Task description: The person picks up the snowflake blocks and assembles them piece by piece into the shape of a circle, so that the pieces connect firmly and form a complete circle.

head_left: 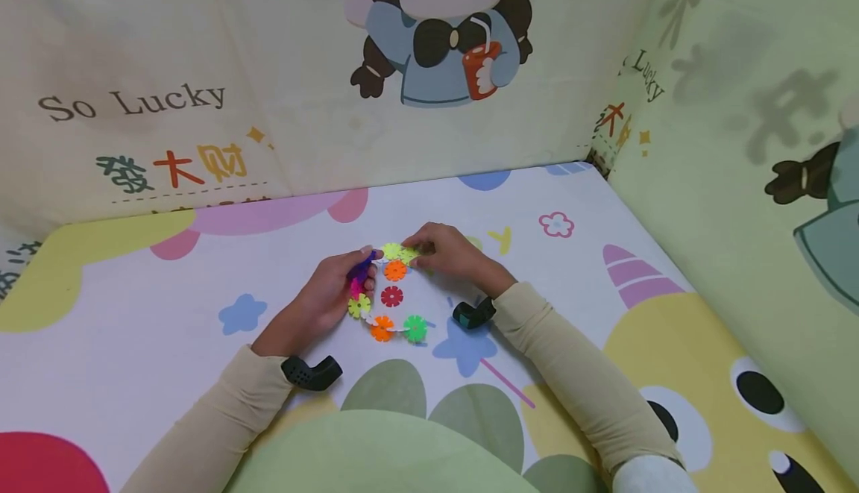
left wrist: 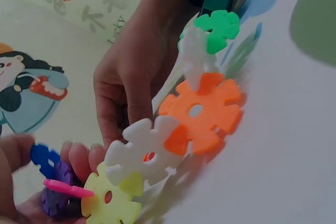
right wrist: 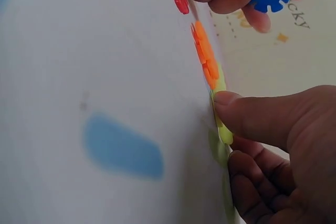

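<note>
My left hand point(head_left: 326, 295) grips one end of a chain of interlocked plastic snowflake discs. From that end the chain runs through a blue disc point(left wrist: 44, 160), a purple disc point(left wrist: 59, 184), a pink disc point(left wrist: 65, 188), a yellow disc point(left wrist: 100, 198), a white disc point(left wrist: 123, 156), an orange disc point(left wrist: 220, 111), another white disc and a green disc point(head_left: 415, 328). Beyond it, my right hand point(head_left: 448, 250) pinches a loose yellow disc point(right wrist: 224, 132) low at the table, thumb on top. Partly hidden by those fingers, a second yellowish disc seems to lie beside it.
Between the hands, a loose orange disc point(head_left: 395, 271) and a red disc point(head_left: 392, 296) lie on the printed tabletop point(head_left: 174, 381). A cloth wall point(head_left: 302, 127) with cartoon prints stands behind, and another point(head_left: 711, 202) on the right. Each wrist wears a black camera.
</note>
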A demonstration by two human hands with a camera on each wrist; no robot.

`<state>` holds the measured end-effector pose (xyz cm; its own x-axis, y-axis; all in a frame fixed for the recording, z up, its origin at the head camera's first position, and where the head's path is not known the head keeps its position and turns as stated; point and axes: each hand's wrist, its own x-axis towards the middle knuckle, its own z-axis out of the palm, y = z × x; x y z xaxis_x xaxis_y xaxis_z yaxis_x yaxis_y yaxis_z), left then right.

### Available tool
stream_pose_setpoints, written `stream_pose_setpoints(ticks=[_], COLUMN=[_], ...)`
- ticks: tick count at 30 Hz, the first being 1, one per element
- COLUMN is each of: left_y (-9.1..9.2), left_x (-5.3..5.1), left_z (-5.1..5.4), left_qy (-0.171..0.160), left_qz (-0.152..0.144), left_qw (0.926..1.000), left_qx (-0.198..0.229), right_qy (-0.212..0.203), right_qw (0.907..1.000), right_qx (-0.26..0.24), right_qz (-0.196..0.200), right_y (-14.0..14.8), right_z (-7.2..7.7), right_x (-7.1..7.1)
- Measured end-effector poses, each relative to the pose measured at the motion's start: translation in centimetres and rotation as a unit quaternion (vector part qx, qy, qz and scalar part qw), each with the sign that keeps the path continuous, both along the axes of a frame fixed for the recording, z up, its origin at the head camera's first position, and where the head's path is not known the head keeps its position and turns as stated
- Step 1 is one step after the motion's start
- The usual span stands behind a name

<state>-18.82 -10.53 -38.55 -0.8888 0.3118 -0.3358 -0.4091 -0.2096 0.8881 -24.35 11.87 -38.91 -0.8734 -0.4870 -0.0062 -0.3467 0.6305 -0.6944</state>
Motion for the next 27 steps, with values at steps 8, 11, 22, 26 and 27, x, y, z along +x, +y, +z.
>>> stream_pose_setpoints(ticks=[8,11,22,26,27], left_y=[0.9,1.0,1.0,0.8,0.9], left_x=[-0.1,-0.2,0.1,0.1,0.1], left_z=[-0.2,-0.1,0.3,0.2,0.2], left_qy=[-0.007,-0.005,-0.002,0.004,0.004], left_qz=[0.023,0.021,0.014,0.006,0.004], left_qw=[0.9971,0.9968,0.9951,0.9949,0.9950], left_qx=[-0.072,-0.078,-0.098,-0.100,-0.100], right_qy=[-0.001,-0.011,-0.037,-0.022,-0.020], right_qw=[0.9996,0.9998,0.9985,0.9984,0.9982], right_qx=[0.024,0.010,-0.035,-0.047,-0.052], right_qz=[-0.013,-0.015,-0.018,-0.020,-0.021], right_y=[0.2,0.5,0.9,0.8,0.7], right_z=[0.3,0.4,0.6,0.5,0.4], right_x=[0.4,0.4,0.3,0.2,0.2])
